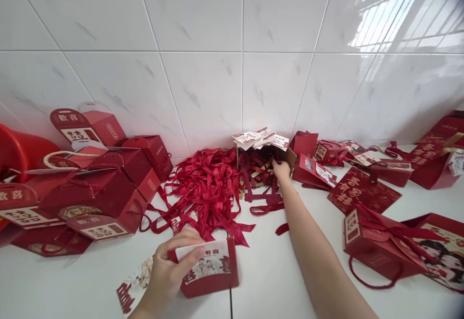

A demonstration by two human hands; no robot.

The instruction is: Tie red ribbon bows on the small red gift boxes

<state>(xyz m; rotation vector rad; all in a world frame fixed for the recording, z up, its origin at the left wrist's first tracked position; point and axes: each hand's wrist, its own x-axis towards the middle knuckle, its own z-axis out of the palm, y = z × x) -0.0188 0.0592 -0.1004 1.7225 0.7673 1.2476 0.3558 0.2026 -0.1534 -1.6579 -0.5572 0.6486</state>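
The left grip (173,262) is closed on the left end of a red box (213,286), lower centre of the frame; the rest of the box juts out rightward from it. A light, steady hold there should spare what look like thin walls. Just left of it, partly behind the wrist, a card (131,282) lies on the bench (261,275). Above the box spreads a heap of ribbons (210,183). Right of that, mid-frame, the right grip (282,170) reaches into an open carton (291,158); its fingertips are hidden, so I cannot tell whether it holds anything. Dark red strips (250,181) spill from the carton's mouth, so feeling out one piece at a time looks safest, without jolting the cards (259,138) on top. More boxes crowd the left (105,183) and right sides.
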